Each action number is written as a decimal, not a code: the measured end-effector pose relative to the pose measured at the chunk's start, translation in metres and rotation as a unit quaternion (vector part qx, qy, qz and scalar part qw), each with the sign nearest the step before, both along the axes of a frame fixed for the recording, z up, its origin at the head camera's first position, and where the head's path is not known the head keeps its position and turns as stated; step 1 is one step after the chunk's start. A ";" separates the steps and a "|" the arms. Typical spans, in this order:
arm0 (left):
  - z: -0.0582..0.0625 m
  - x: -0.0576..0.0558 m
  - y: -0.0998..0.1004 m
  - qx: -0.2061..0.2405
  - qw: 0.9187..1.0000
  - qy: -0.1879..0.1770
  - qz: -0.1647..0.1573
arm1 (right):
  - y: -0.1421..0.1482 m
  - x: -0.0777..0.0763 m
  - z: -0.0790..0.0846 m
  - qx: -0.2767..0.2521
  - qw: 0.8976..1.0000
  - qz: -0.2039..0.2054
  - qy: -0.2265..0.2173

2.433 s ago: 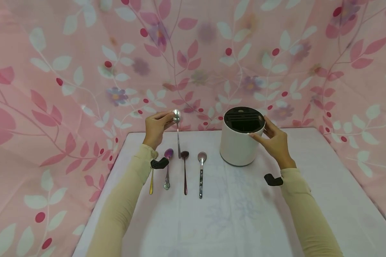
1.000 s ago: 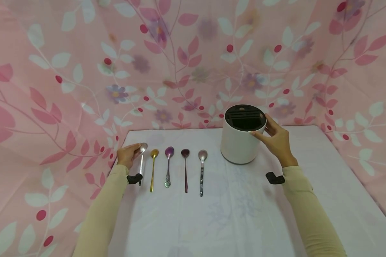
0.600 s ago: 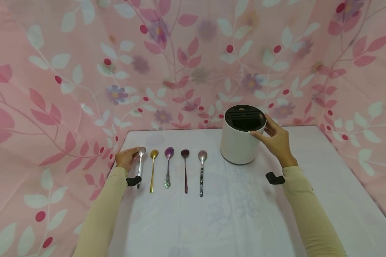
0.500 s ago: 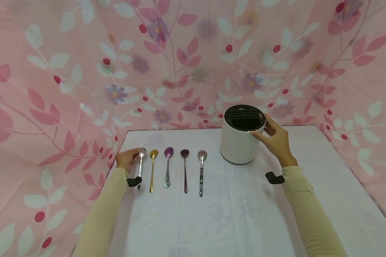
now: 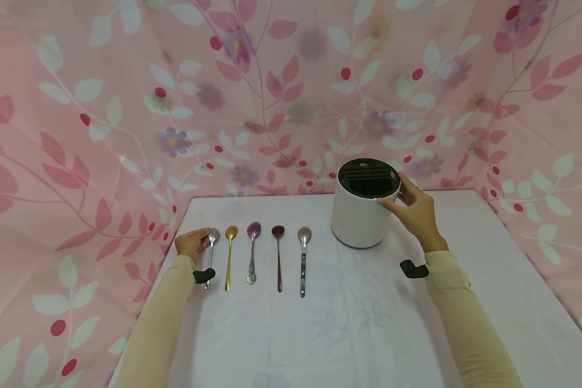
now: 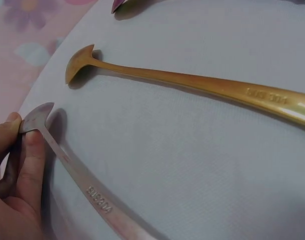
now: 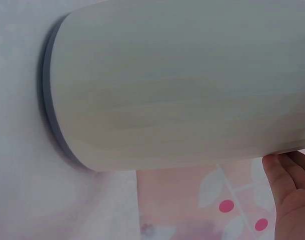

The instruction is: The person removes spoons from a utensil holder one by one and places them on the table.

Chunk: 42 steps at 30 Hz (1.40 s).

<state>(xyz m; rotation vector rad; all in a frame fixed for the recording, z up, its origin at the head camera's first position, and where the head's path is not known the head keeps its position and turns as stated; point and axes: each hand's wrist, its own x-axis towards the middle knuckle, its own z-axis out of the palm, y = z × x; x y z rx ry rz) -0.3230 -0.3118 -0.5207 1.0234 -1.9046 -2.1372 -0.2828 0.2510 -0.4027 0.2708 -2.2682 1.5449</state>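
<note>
My left hand [image 5: 191, 244] pinches a silver spoon [image 6: 72, 170] by the edge of its bowl, at the left end of a row of spoons. The spoon's handle points toward me, close over the white cloth. Beside it lies a gold spoon [image 5: 230, 258], then a purple spoon [image 5: 254, 253] with an ornate handle end. On the right, my right hand [image 5: 417, 215] grips the upper rim of a white round holder [image 5: 359, 221] with a black slotted top [image 5: 368, 178]. Its thumb is at the front and its fingers are at the far side. The holder stands upright on the table.
Farther right in the row are a dark brown spoon [image 5: 278, 258] and a spoon with a black riveted handle [image 5: 303, 264]. A white cloth covers the table [image 5: 349, 334]. Pink floral fabric [image 5: 291, 97] hangs behind and at both sides.
My left hand has carried the silver spoon from above the row to its left end and lowered it toward the cloth. My right hand has stayed on the holder.
</note>
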 end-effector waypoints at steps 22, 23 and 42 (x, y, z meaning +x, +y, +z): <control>0.006 0.003 -0.005 -0.244 0.967 -0.011 -0.074 | 0.000 -0.003 -0.005 0.009 1.000 -0.001 0.013; 0.007 0.003 -0.006 -0.257 0.964 -0.012 -0.074 | 0.001 -0.006 -0.008 0.009 1.000 -0.001 0.014; 0.029 0.019 -0.017 -0.516 0.817 0.030 -0.256 | 0.044 -0.015 -0.057 0.167 0.984 -0.013 -0.053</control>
